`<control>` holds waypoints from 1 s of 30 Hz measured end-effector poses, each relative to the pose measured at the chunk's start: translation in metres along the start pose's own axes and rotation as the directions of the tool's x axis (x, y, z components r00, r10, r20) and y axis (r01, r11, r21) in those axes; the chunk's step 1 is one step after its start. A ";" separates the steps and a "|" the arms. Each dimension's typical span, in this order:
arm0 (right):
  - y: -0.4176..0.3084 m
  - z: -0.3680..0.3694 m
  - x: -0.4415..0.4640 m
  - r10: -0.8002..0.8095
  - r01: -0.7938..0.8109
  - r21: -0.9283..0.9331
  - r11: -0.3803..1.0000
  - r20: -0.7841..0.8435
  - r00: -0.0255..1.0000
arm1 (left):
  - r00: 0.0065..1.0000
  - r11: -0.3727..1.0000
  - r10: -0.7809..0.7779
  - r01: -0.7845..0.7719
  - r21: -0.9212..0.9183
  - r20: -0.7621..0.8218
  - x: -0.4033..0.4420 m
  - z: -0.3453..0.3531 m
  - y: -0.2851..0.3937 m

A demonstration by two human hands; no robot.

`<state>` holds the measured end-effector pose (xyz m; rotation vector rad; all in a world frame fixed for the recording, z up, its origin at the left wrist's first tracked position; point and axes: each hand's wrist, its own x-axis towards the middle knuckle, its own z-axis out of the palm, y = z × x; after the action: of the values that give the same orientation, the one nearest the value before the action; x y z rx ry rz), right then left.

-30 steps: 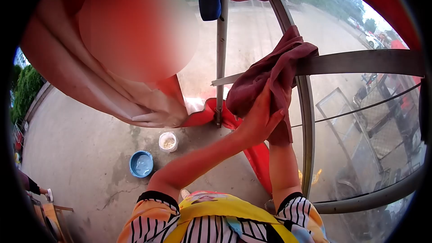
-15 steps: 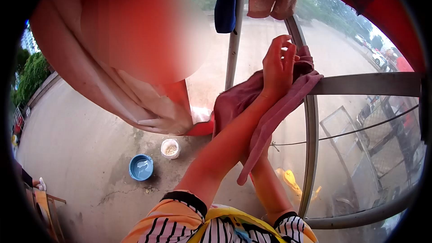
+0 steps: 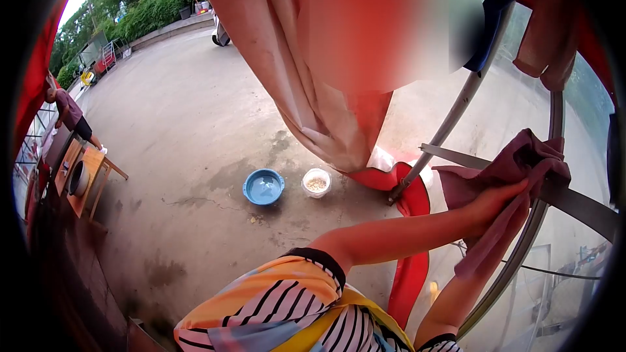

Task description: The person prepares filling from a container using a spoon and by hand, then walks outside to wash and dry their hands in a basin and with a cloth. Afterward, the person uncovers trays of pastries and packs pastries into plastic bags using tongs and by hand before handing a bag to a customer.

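Observation:
A maroon cloth (image 3: pixel 508 163) is draped over a flat grey metal bar (image 3: pixel 583 212), near its crossing with a curved upright. My left hand (image 3: pixel 499 203) reaches across from the left, its fingers closed against the cloth's folds. My right forearm (image 3: pixel 463 300) rises from below, and the cloth covers my right hand, so its fingers are hidden. One end of the cloth hangs down over my right forearm.
A blue basin (image 3: pixel 264 187) and a white tub (image 3: pixel 317 183) stand on the concrete floor. A slanted metal pole (image 3: pixel 456 107) and red fabric (image 3: pixel 412 267) are left of my hands. Another person (image 3: pixel 70 112) is by a wooden table (image 3: pixel 91 176) at far left.
The view has swung left, so the bar, cloth and hands appear farther right. My left hand has moved from above the cloth down into its folds.

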<state>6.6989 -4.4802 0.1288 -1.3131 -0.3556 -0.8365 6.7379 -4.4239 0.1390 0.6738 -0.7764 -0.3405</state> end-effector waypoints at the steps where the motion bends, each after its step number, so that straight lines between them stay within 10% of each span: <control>1: 0.002 0.003 0.008 0.006 -0.007 -0.013 1.000 -0.014 1.000 | 0.996 0.962 -0.089 0.085 -0.261 -0.006 0.002 -0.006 -0.006; 2: 0.003 0.004 0.004 0.012 -0.013 -0.015 1.000 -0.015 1.000 | 0.994 0.983 0.077 -0.063 0.173 -0.074 -0.004 0.007 0.001; 4: 0.002 0.005 0.003 0.004 -0.004 -0.012 1.000 -0.019 1.000 | 0.922 0.448 0.388 -0.206 0.870 0.019 -0.021 0.037 0.008; 7: 0.000 -0.001 0.010 0.013 -0.013 0.004 1.000 -0.022 1.000 | 0.860 0.244 0.354 -0.465 0.851 0.368 -0.043 0.009 -0.006; 9: 0.001 -0.006 0.027 0.041 -0.042 -0.022 0.999 -0.046 0.998 | 0.991 0.882 0.131 -0.135 0.452 0.041 -0.046 -0.009 -0.005; 11: 0.003 -0.005 0.019 0.048 -0.050 -0.043 0.998 -0.047 0.998 | 0.976 0.982 -0.183 0.188 0.035 -0.118 -0.050 -0.008 -0.009; 15: 0.001 -0.002 -0.011 0.000 0.001 0.002 1.000 -0.061 0.998 | 0.993 0.979 0.111 -0.101 0.177 -0.044 -0.024 0.009 -0.014; 18: 0.005 -0.001 0.004 0.010 -0.019 -0.055 0.998 -0.157 0.988 | 0.934 0.967 -0.028 0.115 0.226 -0.355 -0.011 0.003 -0.023; 21: 0.012 0.009 0.008 0.077 -0.124 -0.186 0.975 -0.242 0.967 | 0.943 0.953 -0.073 0.161 0.256 -0.324 0.005 -0.004 -0.011; 24: 0.005 0.013 -0.029 0.133 -0.130 0.058 0.990 -0.047 0.990 | 0.957 0.949 -0.031 0.119 0.292 -0.288 0.011 -0.013 -0.003; 25: 0.010 -0.010 -0.035 0.007 0.012 -0.235 0.972 0.079 0.997 | 0.963 0.947 0.015 0.073 0.313 -0.271 0.010 -0.017 0.000; 28: 0.029 -0.034 -0.038 0.253 -0.253 0.104 0.962 0.019 0.967 | 0.957 0.907 0.221 -0.131 0.400 -0.188 0.017 -0.026 -0.012; 30: 0.038 -0.039 -0.038 0.332 -0.311 -0.274 0.910 0.033 0.943 | 0.939 0.856 0.319 -0.225 0.466 -0.133 0.019 -0.037 -0.020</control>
<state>6.6920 -4.5035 0.0673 -1.6066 -0.0812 -0.5652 6.7770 -4.4330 0.1162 0.9978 -0.7440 0.1787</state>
